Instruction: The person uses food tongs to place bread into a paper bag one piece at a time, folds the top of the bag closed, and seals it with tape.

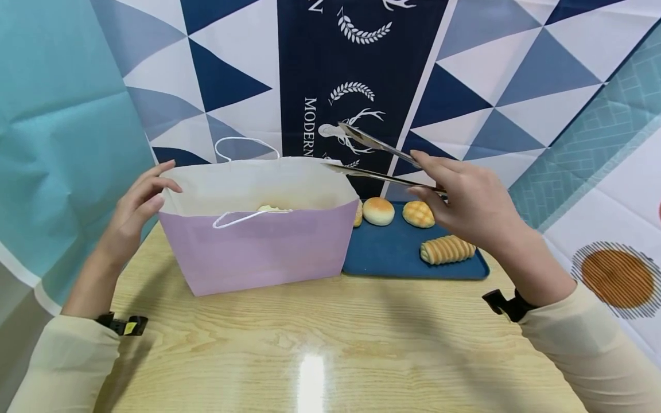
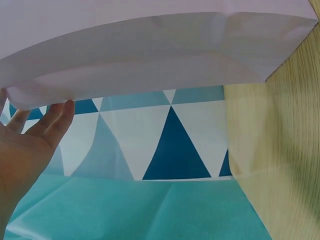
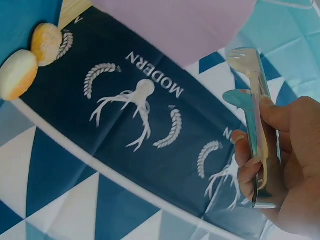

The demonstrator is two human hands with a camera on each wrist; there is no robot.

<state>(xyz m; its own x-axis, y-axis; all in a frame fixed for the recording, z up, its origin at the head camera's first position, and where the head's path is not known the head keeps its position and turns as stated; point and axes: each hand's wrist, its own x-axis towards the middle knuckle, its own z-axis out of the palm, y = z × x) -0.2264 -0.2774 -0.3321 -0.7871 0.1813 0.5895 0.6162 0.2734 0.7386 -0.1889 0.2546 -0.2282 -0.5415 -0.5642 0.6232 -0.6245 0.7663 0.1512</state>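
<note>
A lilac paper bag [image 1: 268,252] with a white inside and thin white handles stands upright on the table. At the bag's left rim is my left hand [image 1: 136,201], its loosely extended fingers touching the edge; the left wrist view shows the fingertips [image 2: 65,110] there. My right hand [image 1: 465,195] grips metal tongs [image 1: 384,146] whose arms are spread, with nothing between the tips. One tip overlaps the bag's right rim in the head view; the other is higher. In the right wrist view, the tongs [image 3: 260,110] show a fork-like end. A pale piece [image 1: 273,208] shows inside the bag, mostly hidden.
Right of the bag lies a blue tray [image 1: 384,255] bearing a round bun [image 1: 378,211], a criss-cross bun [image 1: 418,214] and a ridged roll [image 1: 447,250]. Another bun [image 1: 358,214] is partly hidden by the bag. Patterned cloth [image 1: 232,74] hangs close behind the wooden table [image 1: 248,338].
</note>
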